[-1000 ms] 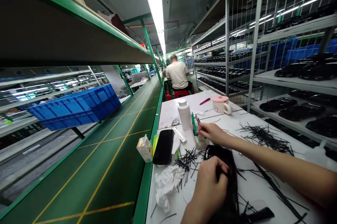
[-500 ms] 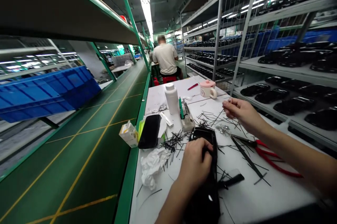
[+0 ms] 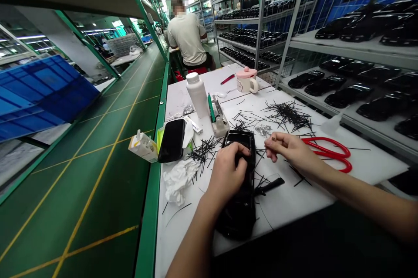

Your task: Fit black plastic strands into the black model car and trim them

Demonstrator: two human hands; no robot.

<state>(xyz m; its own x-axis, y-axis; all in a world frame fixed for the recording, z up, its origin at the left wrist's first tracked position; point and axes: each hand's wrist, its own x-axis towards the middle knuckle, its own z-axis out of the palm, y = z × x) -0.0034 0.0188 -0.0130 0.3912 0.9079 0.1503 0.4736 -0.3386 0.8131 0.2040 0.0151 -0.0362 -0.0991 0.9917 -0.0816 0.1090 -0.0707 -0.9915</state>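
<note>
A long black plastic car body (image 3: 240,191) lies on the white worktable (image 3: 307,195) in front of me. My left hand (image 3: 227,173) is closed over its upper left side, fingers curled on its edge. My right hand (image 3: 289,150) hovers just to its right with fingertips pinched on something tiny that I cannot make out. Loose black strips (image 3: 287,114) are scattered around both hands, and a small heap of shiny screws (image 3: 263,130) lies just above my right hand.
Red-handled scissors (image 3: 329,154) lie right of my right hand. A white bottle (image 3: 197,94), pink mug (image 3: 245,80), black phone (image 3: 171,140), crumpled tissue (image 3: 178,178) and small carton (image 3: 143,146) sit nearby. A green conveyor (image 3: 107,138) runs along the left. A seated person (image 3: 187,38) works ahead. Shelves of black car bodies (image 3: 359,82) stand right.
My right hand left the small stand by the bottle, swung out to the right, then came back down beside the car body, pinched. My view tilted downward; the left hand kept its hold.
</note>
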